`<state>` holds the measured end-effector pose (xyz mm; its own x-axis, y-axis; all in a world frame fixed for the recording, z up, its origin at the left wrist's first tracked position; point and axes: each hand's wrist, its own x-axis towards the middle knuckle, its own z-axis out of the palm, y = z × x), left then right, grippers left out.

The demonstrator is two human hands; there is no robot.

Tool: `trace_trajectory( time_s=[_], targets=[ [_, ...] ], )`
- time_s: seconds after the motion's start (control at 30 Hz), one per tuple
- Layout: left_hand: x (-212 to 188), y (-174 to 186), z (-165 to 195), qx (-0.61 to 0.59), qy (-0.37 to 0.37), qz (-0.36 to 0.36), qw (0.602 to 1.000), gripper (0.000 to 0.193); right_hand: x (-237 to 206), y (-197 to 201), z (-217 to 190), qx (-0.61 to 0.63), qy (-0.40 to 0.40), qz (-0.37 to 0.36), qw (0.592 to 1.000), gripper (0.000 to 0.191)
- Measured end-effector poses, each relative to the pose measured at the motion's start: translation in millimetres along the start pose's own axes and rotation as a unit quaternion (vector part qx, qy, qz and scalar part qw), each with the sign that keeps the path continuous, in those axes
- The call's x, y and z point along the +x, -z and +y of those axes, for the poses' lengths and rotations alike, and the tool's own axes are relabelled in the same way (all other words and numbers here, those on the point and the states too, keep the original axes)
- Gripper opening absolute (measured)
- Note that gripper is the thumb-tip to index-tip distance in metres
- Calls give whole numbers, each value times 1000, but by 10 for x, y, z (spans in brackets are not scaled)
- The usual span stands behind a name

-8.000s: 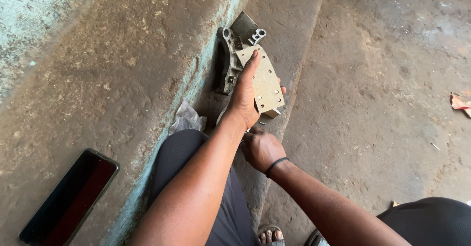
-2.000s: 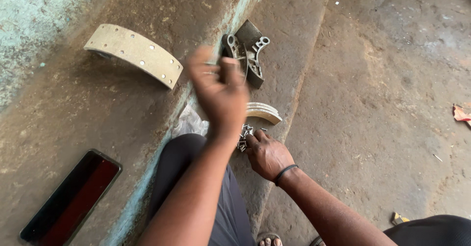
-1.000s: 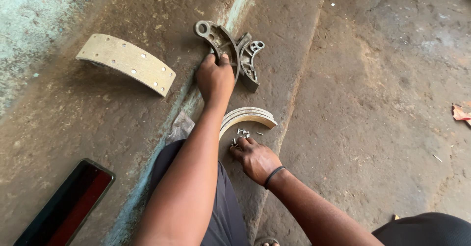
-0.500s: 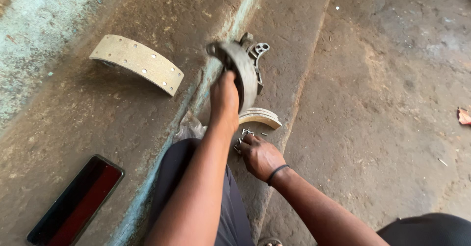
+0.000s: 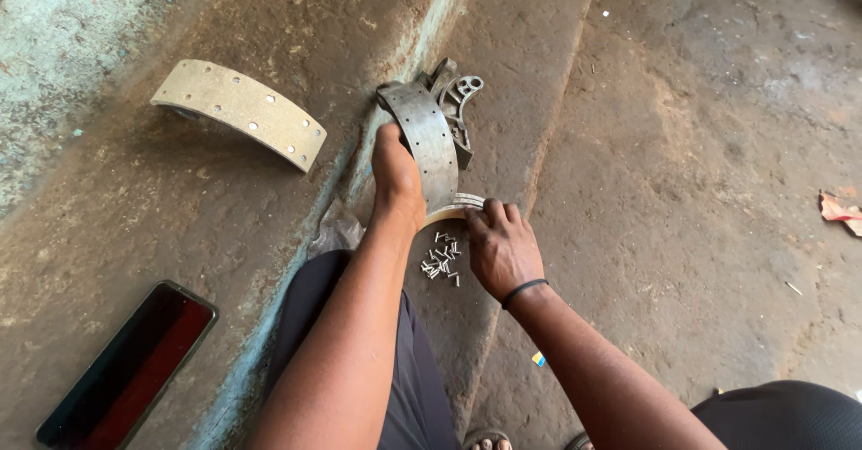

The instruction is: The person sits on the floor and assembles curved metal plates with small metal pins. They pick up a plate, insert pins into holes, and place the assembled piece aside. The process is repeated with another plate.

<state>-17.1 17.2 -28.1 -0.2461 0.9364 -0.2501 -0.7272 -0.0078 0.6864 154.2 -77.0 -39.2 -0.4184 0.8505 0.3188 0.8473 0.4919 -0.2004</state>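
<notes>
Left hand (image 5: 397,173) gripping curved metal brake shoe (image 5: 429,140); right hand (image 5: 499,245) flat on its lower end, rivets (image 5: 440,260) between hands

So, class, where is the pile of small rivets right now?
In the head view, the rivets lie on the concrete step between the left hand and right hand, below the metal brake shoe.

I have one view only, from the camera on the person's head; it looks steeply down and forward over both forearms, close in; the left hand (image 5: 398,173) and right hand (image 5: 499,245) sit mid-frame, the concrete step (image 5: 224,207) fills the left, the ground (image 5: 718,189) the right.
</notes>
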Motion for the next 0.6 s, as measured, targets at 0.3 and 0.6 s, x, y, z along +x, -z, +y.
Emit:
trace_trajectory(
  time_s=[0.3,0.6],
  targets=[
    [-164,-153,238,-22,25,-41,999,63,6,-17,-14,18,-3,16,1000,39],
    [-323,-215,364,136,15,-48,989,103,42,-41,2,27,-65,-35,997,27]
  ],
)
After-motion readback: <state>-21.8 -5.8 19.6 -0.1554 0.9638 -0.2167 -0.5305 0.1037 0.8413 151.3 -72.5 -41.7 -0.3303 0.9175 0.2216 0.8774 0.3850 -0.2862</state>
